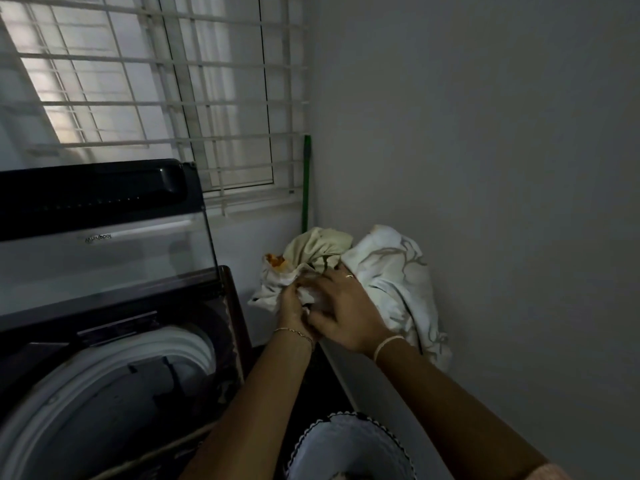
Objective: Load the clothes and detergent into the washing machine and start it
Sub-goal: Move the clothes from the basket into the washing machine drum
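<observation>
I see a dim corner of a room, with a plain grey wall (485, 168) on the right and a window behind a white metal grille (156, 81) at the back. Both my forearms reach forward and a little upward, and the hands meet close together at the laundry.

The left hand (292, 304), with a thin gold chain on the wrist, has its fingers curled into a fold of white cloth and grips it. The right hand (343, 306), with a pale band on the wrist and a ring on one finger, lies palm down over the same fold, touching the left hand. Its fingers are blurred, so I cannot tell if it grasps the cloth or only rests on it.

The cloth belongs to a pile of crumpled white and cream clothes (391, 271), which is heaped in the corner against the wall. A thin green stick (306, 181) stands upright behind it.

To the left, apart from the pile, is the dark top-loading washing machine (239, 323). Its glass lid with black frame (104, 258) is raised, and the white drum ring (138, 362) is exposed.
</observation>
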Demonstrator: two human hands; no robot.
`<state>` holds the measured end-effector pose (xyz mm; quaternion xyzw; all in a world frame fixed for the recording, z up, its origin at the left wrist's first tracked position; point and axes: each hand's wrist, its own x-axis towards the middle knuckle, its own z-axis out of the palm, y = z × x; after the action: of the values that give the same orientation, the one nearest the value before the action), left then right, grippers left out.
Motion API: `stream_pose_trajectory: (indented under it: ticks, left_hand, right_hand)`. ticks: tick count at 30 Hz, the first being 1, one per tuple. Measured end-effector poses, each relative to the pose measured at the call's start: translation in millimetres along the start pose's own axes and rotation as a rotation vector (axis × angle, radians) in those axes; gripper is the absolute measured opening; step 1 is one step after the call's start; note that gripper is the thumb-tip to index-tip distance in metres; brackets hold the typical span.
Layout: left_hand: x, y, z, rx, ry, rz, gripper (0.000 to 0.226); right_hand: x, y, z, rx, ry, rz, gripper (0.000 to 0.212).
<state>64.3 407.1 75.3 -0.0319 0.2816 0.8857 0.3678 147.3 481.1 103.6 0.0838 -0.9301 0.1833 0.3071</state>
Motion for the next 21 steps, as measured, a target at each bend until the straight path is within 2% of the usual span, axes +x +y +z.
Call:
stream_pose_trajectory:
  ticks: [2, 5, 8, 10, 12, 14, 17, 21]
  left_hand:
    - [2, 2, -4, 0.019, 0.058, -0.015, 0.037]
    - [3, 7, -8, 0.039, 0.015, -0.003, 0.045]
    - [-2, 9, -5, 0.022, -0.051, 0.011, 0.046]
    - [-2, 7, -4, 0.054, -0.094, -0.009, 0.05]
    - [-2, 1, 0, 0.093, -0.079, -0.008, 0.053]
    - [-4, -6, 4, 0.084, -0.109, -0.043, 0.052]
    - [-12, -16, 8, 0.09, -0.102, -0.07, 0.05]
    - [-20, -25, 9, 0.096, -0.027, -0.139, 0.056]
  right_hand:
    - [-14, -1, 1, -0.017, 0.164, 0.078, 0.05]
    - [-34, 10, 4, -0.023, 0.438, 0.453, 0.054]
    - [-46, 42, 11, 0.328, 0.483, 0.8, 0.07]
    - [-51, 61, 9, 0.696, 0.465, 0.925, 0.074]
    - [-51, 65, 2, 1.175, 0.515, 1.026, 0.068]
    - [-50, 60, -8, 1.426, 0.502, 1.073, 0.066]
    - [-58, 68, -7, 1.65, 0.524, 1.097, 0.08]
    - [-60, 67, -1, 1.913, 0.595, 1.068, 0.069]
